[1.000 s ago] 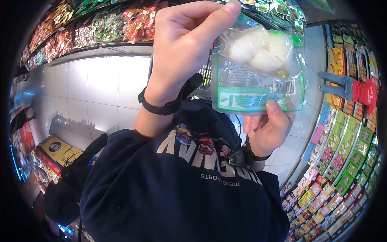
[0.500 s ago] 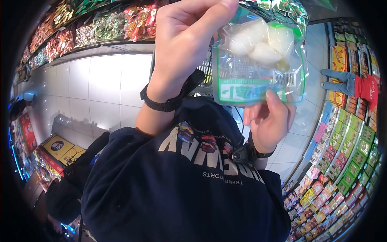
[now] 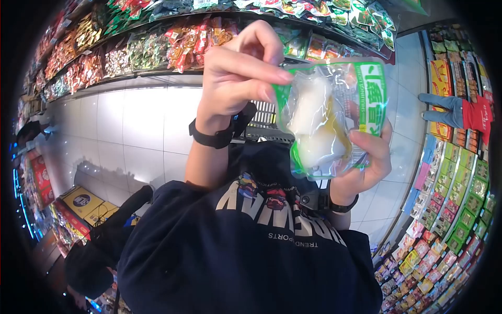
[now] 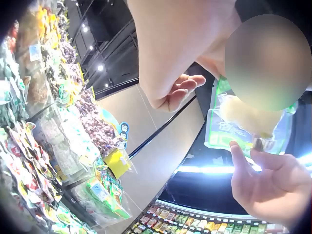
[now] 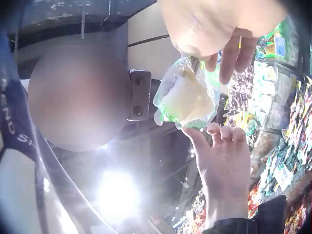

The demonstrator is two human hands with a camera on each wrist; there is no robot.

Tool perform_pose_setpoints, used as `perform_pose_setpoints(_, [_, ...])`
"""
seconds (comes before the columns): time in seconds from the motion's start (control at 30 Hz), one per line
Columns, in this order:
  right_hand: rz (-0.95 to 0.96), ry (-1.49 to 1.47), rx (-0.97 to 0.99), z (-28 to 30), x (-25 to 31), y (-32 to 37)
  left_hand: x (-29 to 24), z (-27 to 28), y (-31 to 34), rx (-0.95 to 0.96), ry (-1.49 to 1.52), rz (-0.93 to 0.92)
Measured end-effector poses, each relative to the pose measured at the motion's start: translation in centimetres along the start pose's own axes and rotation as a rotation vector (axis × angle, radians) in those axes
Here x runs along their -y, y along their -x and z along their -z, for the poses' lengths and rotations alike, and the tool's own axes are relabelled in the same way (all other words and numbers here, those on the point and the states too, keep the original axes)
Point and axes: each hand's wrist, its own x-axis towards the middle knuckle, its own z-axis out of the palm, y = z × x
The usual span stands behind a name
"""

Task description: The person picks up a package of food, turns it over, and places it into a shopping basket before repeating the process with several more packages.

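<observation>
A clear, green-edged bag (image 3: pixel 319 125) holding white pieces hangs in front of the chest, its printed band toward the right. My right hand (image 3: pixel 366 162) grips its lower right side, thumb on the near face. At the bag's upper left edge, my left hand (image 3: pixel 235 78) pinches with thumb and index finger, the other fingers bent. The left wrist view shows the bag (image 4: pixel 251 122) partly hidden by a blurred patch, above my right hand (image 4: pixel 268 187). In the right wrist view my left hand (image 5: pixel 222 170) meets one end of the bag (image 5: pixel 187 100).
Shelves of packaged snacks (image 3: pixel 89 68) run along the top left, with more packs (image 3: pixel 434 209) down the right. A person in a red shirt (image 3: pixel 473 112) stands at the right. A yellow box (image 3: pixel 78 201) is at lower left, beside pale floor tiles (image 3: pixel 141 115).
The bag has turned so its printed band moved from the bottom to the right side. Both hands have come lower, the left one now at the bag's side edge.
</observation>
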Motion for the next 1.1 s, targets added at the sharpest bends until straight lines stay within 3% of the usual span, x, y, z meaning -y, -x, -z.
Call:
perform_pose_setpoints(0.27, [0.014,-0.064,0.019,-0.2,-0.6,0.1,1.2,0.3,1.1,-0.034,0.205,0.087])
perform_pose_setpoints(0.33, [0.007,-0.082,0.012,-0.3,-0.3,0.0,1.4,0.0,1.0,-0.059,0.203,0.005])
perform_pose_setpoints(0.9, [0.017,-0.033,0.043,-0.4,0.0,-0.1,1.2,-0.1,0.6,0.003,0.221,-0.092])
perform_pose_setpoints(1.0, [-0.043,-0.107,0.019,-0.7,0.1,0.3,1.4,-0.2,1.1,-0.052,0.229,-0.104])
perform_pose_setpoints(1.1, [-0.176,-0.015,-0.136,-0.9,-0.5,0.9,1.4,-0.2,1.5,-0.138,0.269,-0.098])
